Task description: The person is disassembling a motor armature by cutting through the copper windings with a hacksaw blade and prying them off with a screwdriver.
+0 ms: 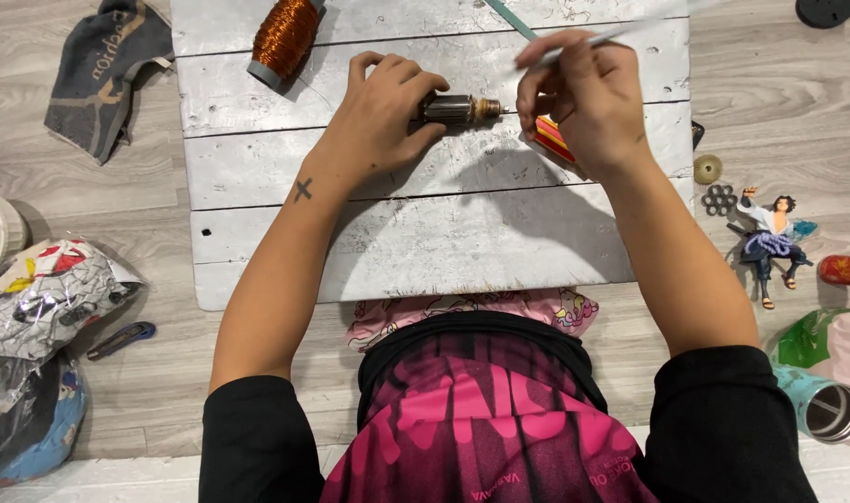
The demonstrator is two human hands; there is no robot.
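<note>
From the head camera, the left hand (pixel 380 110) lies palm down on the white plank board (pixel 257 224), its fingers curled over a small motor armature (pixel 455 109) and pinning it flat, shaft pointing toward the right edge. The armature sits on the second plank from the far edge, roughly midway between the left and right edges. Only its dark core and coppery commutator end show past the fingertips.

The right hand (pixel 588 98) hovers just beside that exposed end, closed in a pinch around a thin pale rod (pixel 593 39) that slants up toward the far right corner. A striped red and yellow object (pixel 553 138) lies partly hidden under this hand; whether the hand grips it cannot be told.

To do this well, I judge the left hand should keep firm, even pressure so the armature cannot roll, leaving the commutator end uncovered. The right hand should bring the rod in with small wrist movements, steadying itself on the board.

Both forearms reach forward from the near edge. The left wrist is nearly straight, the right bent inward so the 2 hands almost meet.

A spool of copper wire (pixel 283 37) rests at the far edge, left of the hands. Off the board, a dark cloth (pixel 99 74) lies beyond the left edge and a small figurine (pixel 769 242) beyond the right edge
</note>
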